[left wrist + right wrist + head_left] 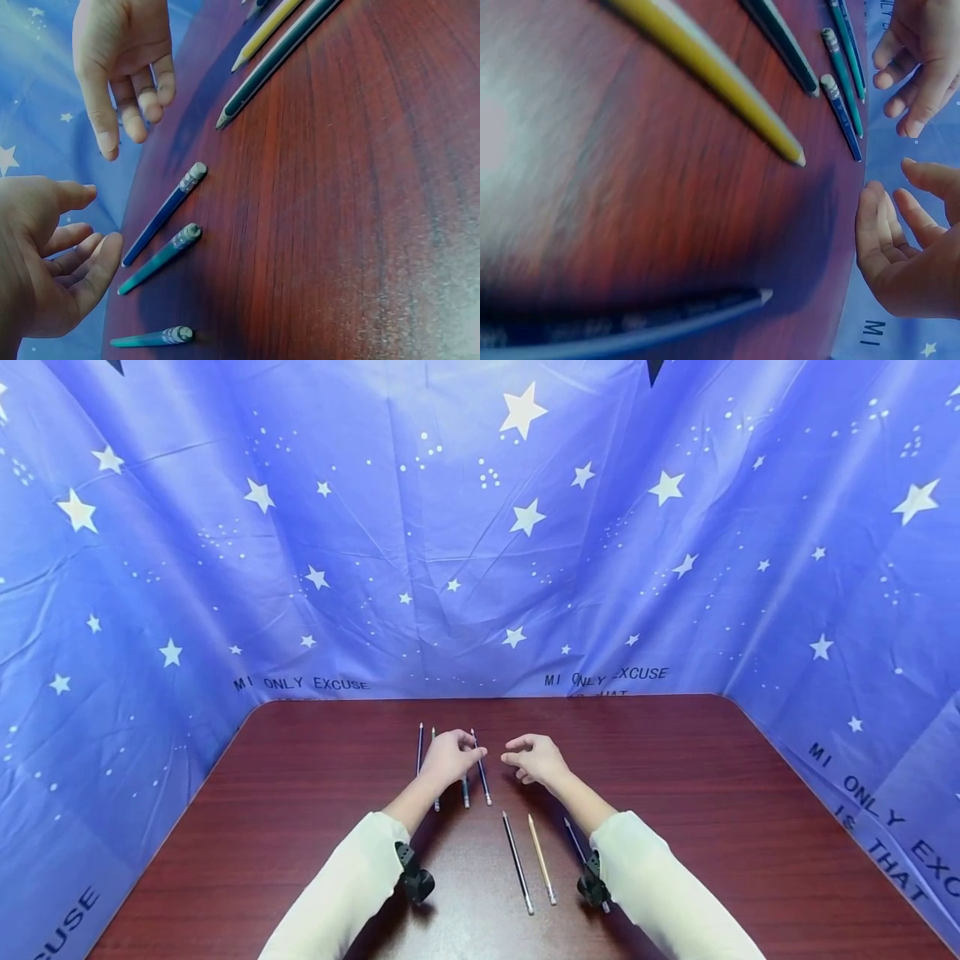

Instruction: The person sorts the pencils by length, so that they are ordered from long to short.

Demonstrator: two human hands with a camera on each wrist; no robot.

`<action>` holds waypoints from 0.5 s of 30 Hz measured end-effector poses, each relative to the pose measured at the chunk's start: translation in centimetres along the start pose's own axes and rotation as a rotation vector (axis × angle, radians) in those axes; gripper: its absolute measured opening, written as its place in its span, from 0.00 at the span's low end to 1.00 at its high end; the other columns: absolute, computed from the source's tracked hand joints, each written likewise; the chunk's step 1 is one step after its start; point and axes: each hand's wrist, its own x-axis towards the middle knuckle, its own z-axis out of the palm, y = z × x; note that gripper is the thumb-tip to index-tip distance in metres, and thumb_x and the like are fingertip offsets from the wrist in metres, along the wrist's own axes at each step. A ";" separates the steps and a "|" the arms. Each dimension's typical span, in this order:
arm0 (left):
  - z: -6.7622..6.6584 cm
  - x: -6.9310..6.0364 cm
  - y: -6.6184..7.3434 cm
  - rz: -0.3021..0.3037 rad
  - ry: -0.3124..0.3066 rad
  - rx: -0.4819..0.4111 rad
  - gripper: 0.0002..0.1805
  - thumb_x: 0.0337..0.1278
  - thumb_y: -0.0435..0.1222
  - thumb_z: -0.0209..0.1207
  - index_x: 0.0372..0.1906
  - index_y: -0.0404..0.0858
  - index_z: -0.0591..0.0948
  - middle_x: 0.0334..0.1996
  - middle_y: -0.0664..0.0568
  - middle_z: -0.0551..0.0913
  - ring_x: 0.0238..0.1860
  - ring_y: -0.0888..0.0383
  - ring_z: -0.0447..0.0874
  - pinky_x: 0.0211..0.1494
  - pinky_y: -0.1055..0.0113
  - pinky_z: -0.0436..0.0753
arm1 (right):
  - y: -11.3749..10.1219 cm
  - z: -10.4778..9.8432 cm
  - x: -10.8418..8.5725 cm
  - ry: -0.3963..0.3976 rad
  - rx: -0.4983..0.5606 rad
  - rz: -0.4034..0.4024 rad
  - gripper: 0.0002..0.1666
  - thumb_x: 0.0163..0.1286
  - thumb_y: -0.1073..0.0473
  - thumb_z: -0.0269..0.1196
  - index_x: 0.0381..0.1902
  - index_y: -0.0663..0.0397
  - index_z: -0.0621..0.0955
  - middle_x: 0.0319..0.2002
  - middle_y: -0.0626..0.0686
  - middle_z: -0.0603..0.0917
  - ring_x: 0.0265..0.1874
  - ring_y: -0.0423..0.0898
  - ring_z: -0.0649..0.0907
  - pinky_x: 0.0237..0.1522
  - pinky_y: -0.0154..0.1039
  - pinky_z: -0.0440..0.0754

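Both hands hover over the table with loosely bent fingers, facing each other, a gap between them. My left hand (450,757) is above the back row of pencils and hides parts of some. Beside its thumb lies a dark blue pencil (483,781); nothing is held, as the left wrist view shows of the same hand (52,262). In that row also lie a teal pencil (161,259), a green pencil (150,339) and another dark blue one (420,747). My right hand (538,760) holds nothing, its fingers apart in the right wrist view (911,255).
Nearer the front lie a dark green-black pencil (517,864), a yellow pencil (541,860) and a dark blue pencil (630,326), the last partly under the right wrist camera (592,881). A starry blue curtain (450,527) stands around the red-brown table (300,793).
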 end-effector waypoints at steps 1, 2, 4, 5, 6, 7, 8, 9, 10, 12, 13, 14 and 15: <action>0.0 -0.1 0.1 0.002 -0.006 -0.002 0.17 0.53 0.42 0.63 0.42 0.34 0.81 0.32 0.49 0.82 0.16 0.64 0.76 0.27 0.73 0.78 | 0.0 -0.1 -0.1 -0.005 -0.005 -0.003 0.20 0.57 0.64 0.66 0.48 0.67 0.79 0.32 0.64 0.85 0.13 0.41 0.77 0.16 0.33 0.80; -0.1 -0.2 0.1 0.003 -0.014 -0.008 0.17 0.54 0.42 0.63 0.43 0.34 0.80 0.32 0.48 0.82 0.15 0.64 0.76 0.26 0.73 0.78 | -0.1 -0.2 -0.2 -0.009 -0.008 -0.001 0.20 0.57 0.64 0.66 0.48 0.67 0.79 0.31 0.63 0.84 0.13 0.41 0.76 0.15 0.32 0.80; -0.1 -0.4 0.2 0.008 -0.022 -0.005 0.17 0.54 0.43 0.63 0.44 0.34 0.80 0.32 0.49 0.82 0.14 0.64 0.75 0.25 0.74 0.78 | -0.1 -0.4 -0.5 -0.014 -0.016 -0.005 0.20 0.57 0.64 0.66 0.48 0.67 0.79 0.30 0.62 0.84 0.14 0.41 0.76 0.15 0.31 0.79; -0.1 -0.5 0.3 0.006 -0.028 -0.008 0.18 0.54 0.43 0.63 0.44 0.34 0.80 0.32 0.49 0.82 0.14 0.64 0.75 0.24 0.73 0.78 | -0.1 -0.5 -0.6 -0.017 -0.021 -0.009 0.20 0.57 0.64 0.66 0.48 0.67 0.79 0.30 0.61 0.84 0.14 0.41 0.76 0.15 0.32 0.80; -0.1 -0.6 0.3 0.007 -0.032 -0.007 0.18 0.54 0.43 0.62 0.44 0.34 0.80 0.32 0.49 0.82 0.14 0.64 0.76 0.23 0.73 0.78 | -0.1 -0.6 -0.6 -0.019 -0.026 -0.011 0.20 0.58 0.64 0.66 0.48 0.67 0.79 0.30 0.60 0.84 0.14 0.41 0.76 0.15 0.32 0.79; -0.2 -0.7 0.4 0.010 -0.034 -0.004 0.17 0.54 0.43 0.63 0.44 0.34 0.80 0.31 0.49 0.83 0.14 0.64 0.76 0.23 0.73 0.78 | -0.1 -0.7 -0.7 -0.020 -0.029 -0.012 0.21 0.58 0.64 0.66 0.48 0.67 0.79 0.30 0.60 0.84 0.14 0.40 0.76 0.15 0.31 0.79; -0.2 -0.9 0.5 0.011 -0.033 -0.001 0.17 0.54 0.43 0.63 0.43 0.34 0.81 0.31 0.49 0.83 0.15 0.64 0.76 0.23 0.73 0.78 | -0.1 -0.7 -0.7 -0.022 -0.032 -0.013 0.21 0.58 0.64 0.66 0.49 0.67 0.79 0.30 0.60 0.84 0.14 0.40 0.76 0.15 0.31 0.79; -0.3 -1.0 0.5 0.016 -0.029 0.007 0.17 0.54 0.43 0.63 0.43 0.35 0.81 0.31 0.50 0.83 0.17 0.64 0.76 0.24 0.73 0.78 | 0.0 -0.9 -0.8 -0.026 -0.038 -0.016 0.21 0.58 0.64 0.66 0.49 0.67 0.78 0.30 0.61 0.84 0.13 0.40 0.76 0.15 0.31 0.79; -0.4 -1.2 0.6 0.019 -0.025 0.012 0.17 0.54 0.43 0.63 0.42 0.35 0.81 0.30 0.50 0.83 0.19 0.64 0.76 0.26 0.73 0.78 | 0.0 -1.0 -0.9 -0.031 -0.041 -0.017 0.21 0.58 0.64 0.66 0.49 0.68 0.78 0.30 0.62 0.84 0.13 0.40 0.75 0.15 0.31 0.78; -0.5 -1.5 0.7 0.032 -0.018 0.027 0.16 0.53 0.44 0.64 0.40 0.35 0.82 0.29 0.51 0.83 0.22 0.64 0.76 0.28 0.72 0.78 | 0.1 -1.2 -1.1 -0.039 -0.051 -0.015 0.21 0.58 0.63 0.65 0.49 0.67 0.78 0.29 0.62 0.83 0.13 0.40 0.75 0.14 0.30 0.78; -0.6 -1.7 0.7 0.037 -0.022 0.023 0.16 0.53 0.43 0.64 0.40 0.35 0.82 0.28 0.51 0.83 0.22 0.64 0.76 0.28 0.72 0.78 | 0.1 -1.4 -1.2 -0.042 -0.053 -0.016 0.21 0.58 0.64 0.65 0.49 0.68 0.78 0.29 0.62 0.83 0.13 0.40 0.75 0.14 0.31 0.78; -0.7 -1.8 0.8 0.037 -0.030 0.012 0.16 0.53 0.43 0.64 0.40 0.35 0.82 0.28 0.51 0.83 0.22 0.64 0.76 0.27 0.72 0.78 | 0.2 -1.5 -1.4 -0.046 -0.060 -0.019 0.21 0.58 0.64 0.65 0.49 0.68 0.78 0.29 0.62 0.83 0.13 0.40 0.75 0.14 0.31 0.78; -0.8 -2.0 0.8 0.040 -0.036 0.014 0.16 0.53 0.43 0.63 0.39 0.35 0.82 0.27 0.51 0.83 0.22 0.64 0.76 0.27 0.72 0.77 | 0.2 -1.7 -1.5 -0.049 -0.063 -0.019 0.21 0.58 0.63 0.65 0.49 0.68 0.78 0.29 0.62 0.83 0.13 0.40 0.75 0.15 0.31 0.78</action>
